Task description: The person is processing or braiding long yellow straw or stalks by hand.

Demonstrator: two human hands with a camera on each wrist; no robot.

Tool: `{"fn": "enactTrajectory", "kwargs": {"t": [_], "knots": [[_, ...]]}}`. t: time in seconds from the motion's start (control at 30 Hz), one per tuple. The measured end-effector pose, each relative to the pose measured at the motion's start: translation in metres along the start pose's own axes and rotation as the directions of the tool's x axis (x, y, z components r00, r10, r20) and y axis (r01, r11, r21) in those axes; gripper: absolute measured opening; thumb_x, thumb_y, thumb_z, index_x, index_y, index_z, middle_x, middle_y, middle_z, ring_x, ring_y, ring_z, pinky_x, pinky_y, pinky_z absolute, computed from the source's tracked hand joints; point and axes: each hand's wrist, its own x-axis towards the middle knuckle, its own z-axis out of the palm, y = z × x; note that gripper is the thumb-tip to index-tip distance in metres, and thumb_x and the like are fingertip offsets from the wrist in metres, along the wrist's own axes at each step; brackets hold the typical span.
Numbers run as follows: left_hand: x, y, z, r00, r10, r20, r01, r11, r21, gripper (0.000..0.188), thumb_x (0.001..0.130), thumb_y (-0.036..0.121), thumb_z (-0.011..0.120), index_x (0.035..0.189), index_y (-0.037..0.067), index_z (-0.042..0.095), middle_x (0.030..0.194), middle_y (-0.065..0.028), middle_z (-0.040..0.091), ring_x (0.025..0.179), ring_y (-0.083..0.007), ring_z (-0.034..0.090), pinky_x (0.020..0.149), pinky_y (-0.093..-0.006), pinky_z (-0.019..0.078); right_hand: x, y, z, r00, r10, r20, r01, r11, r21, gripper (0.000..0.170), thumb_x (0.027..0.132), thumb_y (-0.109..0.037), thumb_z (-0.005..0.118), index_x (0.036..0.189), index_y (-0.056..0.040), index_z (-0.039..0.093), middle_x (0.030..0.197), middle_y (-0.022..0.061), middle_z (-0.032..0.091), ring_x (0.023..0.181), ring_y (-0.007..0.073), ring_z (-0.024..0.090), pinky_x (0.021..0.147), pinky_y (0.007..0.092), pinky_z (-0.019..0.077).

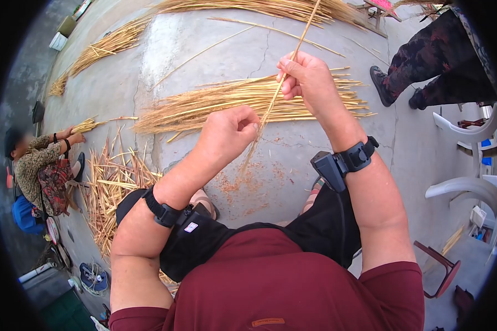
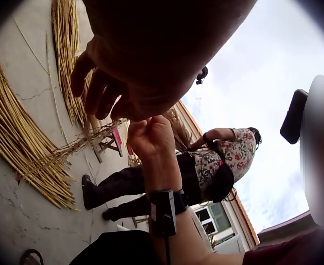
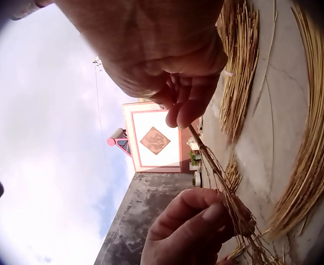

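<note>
A long, dry sorghum stalk [image 1: 306, 27] slants between my two hands, its brushy head [image 3: 216, 170] hanging toward me. My right hand [image 1: 312, 81] pinches the stem between thumb and fingers, just above that head. Lower down, my left hand [image 1: 229, 132] has its fingers curled at the brushy head; in the right wrist view its thumb and forefinger hold the thin strands. Beneath both hands a bundle of similar stalks [image 1: 215, 105] lies on the concrete, brushy ends to the left. Reddish husks [image 1: 248, 190] are scattered on the ground before my feet.
A heap of short stalk pieces [image 1: 113, 190] lies left of my knee. More bundles [image 1: 113, 44] are farther off. At the left, a seated person [image 1: 47, 171] holds stalks; another person [image 1: 436, 60] stands at the right, near white plastic chairs [image 1: 464, 129].
</note>
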Motion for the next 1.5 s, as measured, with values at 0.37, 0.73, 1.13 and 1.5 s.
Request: {"fn": "enactTrajectory", "kwargs": {"t": [0.37, 0.73, 1.13, 1.5], "knots": [[-0.001, 0.011, -0.053, 0.843, -0.362, 0.398, 0.302, 0.931, 0.207, 0.017, 0.084, 0.019, 0.063, 0.077, 0.004, 0.060, 0.059, -0.0001, 0.054, 0.058, -0.0067, 0.049, 0.052, -0.0265, 0.0408, 0.010, 0.001, -0.029, 0.994, -0.083, 0.067, 0.069, 0.980, 0.186, 0.017, 0.096, -0.017, 0.048, 0.091, -0.0022, 0.056, 0.076, 0.0056, 0.059, 0.053, 0.0066, 0.053, 0.047, 0.0196, 0.0463], [0.007, 0.000, -0.024, 0.955, -0.220, 0.201, 0.268, 0.929, -0.256, 0.013, 0.089, 0.009, 0.058, 0.096, 0.000, 0.065, 0.082, -0.0013, 0.063, 0.075, -0.0089, 0.058, 0.070, -0.0250, 0.0481, 0.014, 0.007, -0.009, 0.988, -0.037, 0.152, 0.003, 0.977, 0.215, 0.015, 0.096, -0.018, 0.050, 0.093, -0.0041, 0.054, 0.078, 0.0048, 0.058, 0.054, 0.0082, 0.052, 0.048, 0.0199, 0.0428], [0.009, -0.006, -0.019, 0.944, -0.224, 0.241, 0.303, 0.878, -0.371, 0.006, 0.086, 0.007, 0.062, 0.087, 0.001, 0.063, 0.073, -0.0007, 0.061, 0.065, -0.0078, 0.056, 0.062, -0.0217, 0.0471, 0.015, 0.012, -0.005, 0.988, -0.024, 0.152, -0.006, 0.980, 0.197, 0.015, 0.096, -0.018, 0.049, 0.092, -0.0039, 0.054, 0.078, 0.0055, 0.058, 0.054, 0.0075, 0.052, 0.048, 0.0201, 0.0443], [0.008, -0.009, -0.021, 0.997, -0.079, 0.025, 0.079, 0.997, -0.005, 0.005, 0.078, 0.005, 0.055, 0.074, 0.004, 0.056, 0.064, 0.0007, 0.053, 0.060, -0.0062, 0.051, 0.056, -0.0225, 0.0429, 0.012, 0.012, 0.000, 0.988, -0.050, 0.145, 0.023, 0.983, 0.183, 0.016, 0.095, -0.016, 0.049, 0.088, -0.0039, 0.056, 0.076, 0.0058, 0.061, 0.054, 0.0060, 0.054, 0.047, 0.0189, 0.0469]]}}
